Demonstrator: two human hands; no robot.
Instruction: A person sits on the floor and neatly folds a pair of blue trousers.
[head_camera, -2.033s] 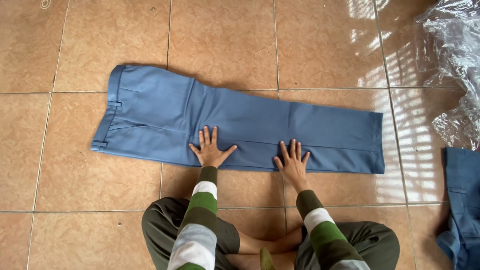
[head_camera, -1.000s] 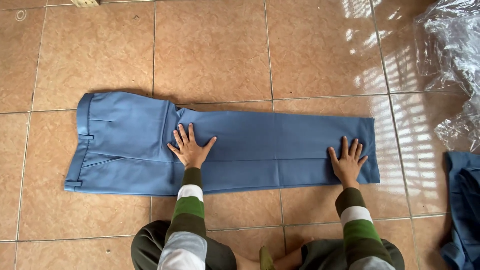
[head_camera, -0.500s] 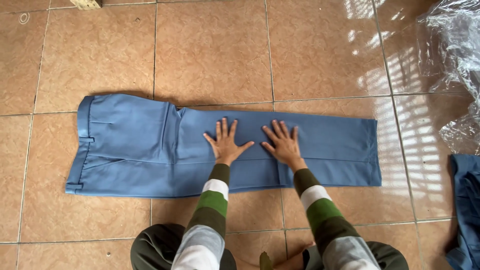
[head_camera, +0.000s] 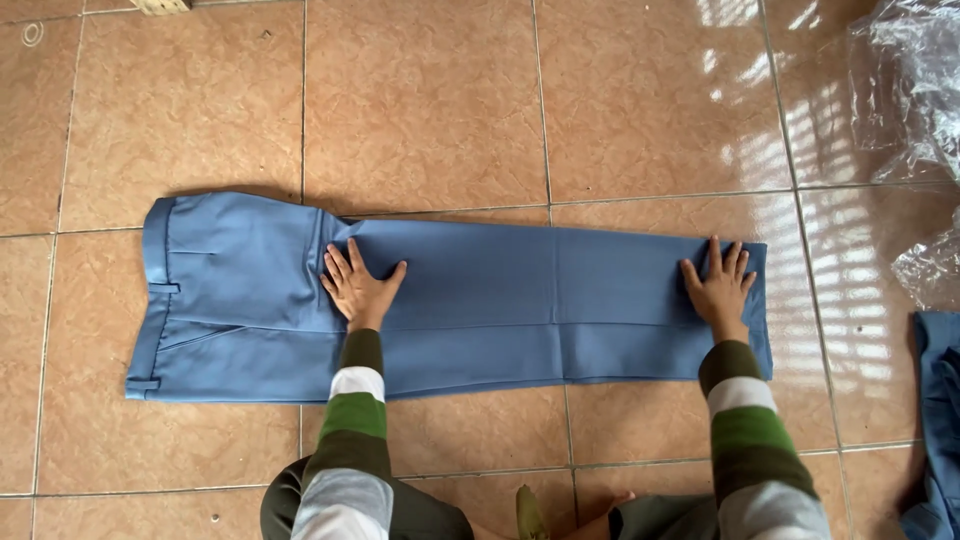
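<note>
Glossy tan tiles (head_camera: 430, 110) cover the floor, striped with window light beside crumpled clear plastic (head_camera: 915, 90). Blue trousers (head_camera: 480, 300) lie flat across them, waistband leftward. The left hand (head_camera: 360, 287) and right hand (head_camera: 720, 285) press down on the cloth, fingers spread, gripping nothing.

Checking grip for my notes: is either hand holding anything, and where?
Nothing is held: left hand and right hand lie flat on the blue trousers.
</note>
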